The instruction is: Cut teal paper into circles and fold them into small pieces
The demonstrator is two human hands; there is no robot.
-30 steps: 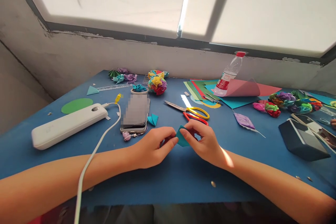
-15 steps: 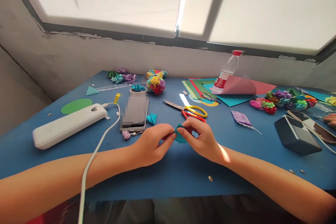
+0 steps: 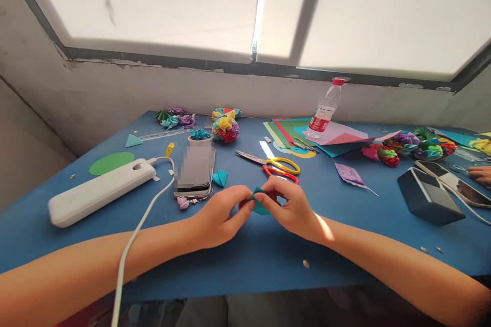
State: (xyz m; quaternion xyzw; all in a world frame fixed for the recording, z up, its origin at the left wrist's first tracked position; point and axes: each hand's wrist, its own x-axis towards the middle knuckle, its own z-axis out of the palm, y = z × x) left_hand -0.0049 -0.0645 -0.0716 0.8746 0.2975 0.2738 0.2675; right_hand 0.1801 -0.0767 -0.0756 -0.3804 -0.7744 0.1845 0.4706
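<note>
Between both hands is a small piece of teal paper (image 3: 261, 208), folded at its upper edge. My left hand (image 3: 224, 214) pinches its left corner between thumb and fingers. On the other side my right hand (image 3: 289, 209) grips it, thumb in front and fingers curled behind, so part of the paper is hidden. Beyond the hands lie scissors (image 3: 270, 163) with one yellow and one red handle, blades apart. A folded teal paper piece (image 3: 220, 178) rests by a phone (image 3: 195, 168) that has a beaded charm (image 3: 184, 203).
At left are a white power bank (image 3: 102, 194), its cable (image 3: 143, 219) crossing over my left forearm, and a green paper circle (image 3: 111, 163). Toward the back stand a bottle (image 3: 324, 112), coloured sheets and paper flowers (image 3: 226, 127). A dark box (image 3: 429, 196) sits right, near another person's hand (image 3: 481, 174).
The view has shifted slightly. Both hands keep their hold on the teal paper, with little visible change in their grip. The pink sheet by the bottle lies flatter than before.
</note>
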